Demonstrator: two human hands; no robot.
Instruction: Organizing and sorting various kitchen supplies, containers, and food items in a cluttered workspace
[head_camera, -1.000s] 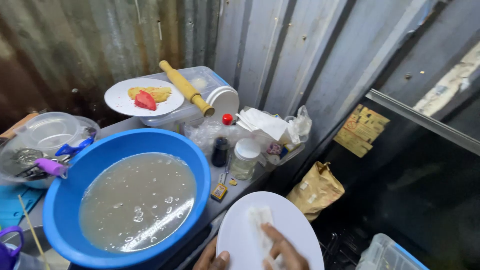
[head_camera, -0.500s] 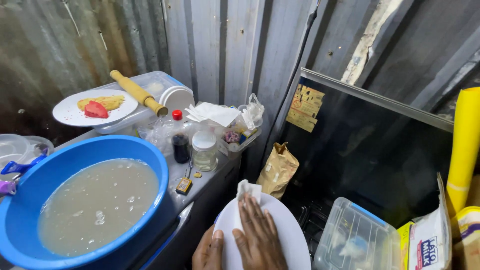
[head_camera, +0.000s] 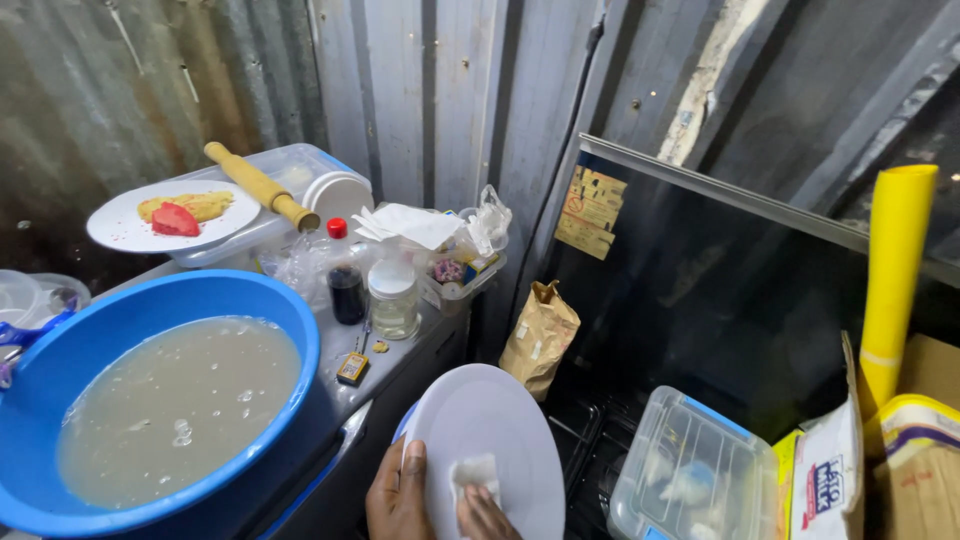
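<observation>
The left hand grips the white plate at its seven o'clock edge. The right hand presses a cloth on its face (plate looks clean, wiping unfinished).

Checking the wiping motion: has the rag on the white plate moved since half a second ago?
Yes. The rag has slid from the plate's upper left rim down to its lower part, under the right hand; the left hand grips the rim.

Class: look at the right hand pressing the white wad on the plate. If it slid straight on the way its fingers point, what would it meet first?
The right hand points up the white plate, wad at its fingertips. Going on, it would likely cross bare plate to the far rim; beyond that sits the brown paper bag, though depth is unclear.
</observation>
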